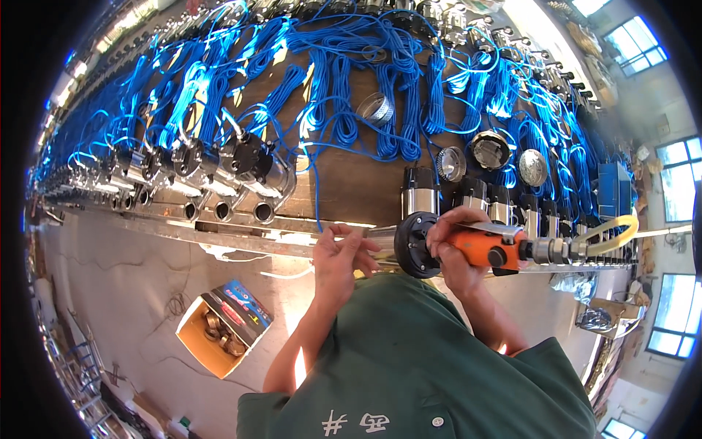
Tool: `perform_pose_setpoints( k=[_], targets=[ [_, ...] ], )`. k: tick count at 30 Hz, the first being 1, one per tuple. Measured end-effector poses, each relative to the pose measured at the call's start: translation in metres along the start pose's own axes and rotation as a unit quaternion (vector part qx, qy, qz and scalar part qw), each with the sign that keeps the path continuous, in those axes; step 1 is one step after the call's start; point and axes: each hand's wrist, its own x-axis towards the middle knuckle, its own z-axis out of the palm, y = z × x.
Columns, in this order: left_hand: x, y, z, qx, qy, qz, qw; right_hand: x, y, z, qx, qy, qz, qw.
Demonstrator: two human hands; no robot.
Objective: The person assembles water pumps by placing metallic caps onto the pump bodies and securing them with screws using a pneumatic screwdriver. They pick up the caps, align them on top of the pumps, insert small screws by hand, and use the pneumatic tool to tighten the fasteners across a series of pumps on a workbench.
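Note:
My right hand (462, 245) grips an orange air-powered driver (479, 249), whose metal fitting joins a yellow hose (618, 228). The driver's front end is at a round black flange (415, 245) with bolt holes, and my fingers hide where they meet. That flange caps a shiny metal cylinder (384, 237) lying on its side at the bench's near edge. Left of the cylinder, my left hand (340, 260) has its fingers curved and apart, close to the cylinder's end. No object shows in it. A blue cable (317, 194) hangs down just behind its fingertips.
Coiled blue cables (344, 102) cover much of the brown bench (340, 186). A row of metal pump bodies (256, 164) stands at left, with upright motor cylinders (420, 192) and round metal strainers (451, 164) at right. On the floor sits an open carton (208, 351) of metal parts.

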Motion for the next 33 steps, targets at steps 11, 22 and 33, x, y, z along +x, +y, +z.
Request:
perform_pose_setpoints(
  k=[11,22,33],
  targets=[
    [0.036,-0.011,0.056,-0.017,-0.108,-0.056,0.992,-0.018,-0.006,-0.033,0.08,0.037,-0.054,0.995],
    [0.022,0.011,0.086,0.012,-0.167,-0.13,0.977,0.009,-0.054,-0.045,0.254,0.14,-0.173,0.941],
    [0.013,0.002,0.128,0.056,-0.243,-0.174,0.953,0.002,-0.059,-0.085,0.316,0.199,-0.155,0.915]
  ],
)
